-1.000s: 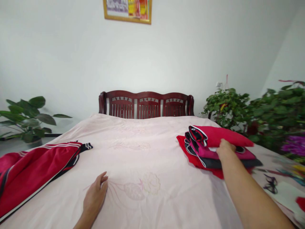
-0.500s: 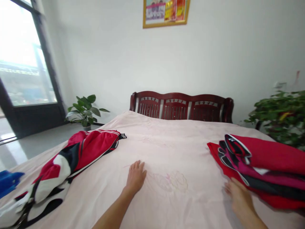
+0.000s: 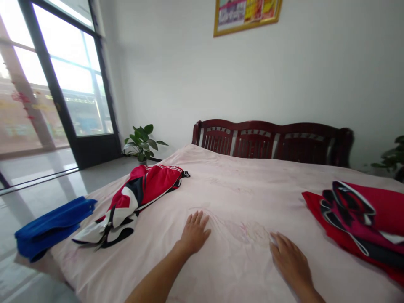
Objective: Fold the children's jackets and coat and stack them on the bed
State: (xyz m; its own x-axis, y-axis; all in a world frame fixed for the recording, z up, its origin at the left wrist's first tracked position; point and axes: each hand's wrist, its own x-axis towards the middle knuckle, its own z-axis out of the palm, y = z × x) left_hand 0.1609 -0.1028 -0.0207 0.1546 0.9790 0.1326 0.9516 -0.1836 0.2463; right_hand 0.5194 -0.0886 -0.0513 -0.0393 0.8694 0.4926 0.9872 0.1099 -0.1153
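Note:
My left hand (image 3: 195, 231) rests flat on the pale pink sheet (image 3: 227, 269), fingers stretched out and nothing in them. To its right, my right hand (image 3: 290, 259) lies over the same sheet with its fingers extended, holding nothing. Left of my hands is a red, white and navy tracksuit jacket (image 3: 158, 181), loosely spread and crumpled, with a zip near its white end. On the right lies a stack of folded clothes (image 3: 381, 210) in red, magenta and dark navy, partly cut off by the view's edge.
A blue folded cloth (image 3: 53, 227) sits at the left edge of the sheet. Behind stands a dark red wooden bench back (image 3: 271, 139). A potted plant (image 3: 143, 141) is near the glass door (image 3: 78, 80); more leaves (image 3: 391, 155) show at right.
My right hand has moved left, away from the folded stack, onto the sheet. My left hand stays flat. The view has turned left, showing more of the door and the blue cloth.

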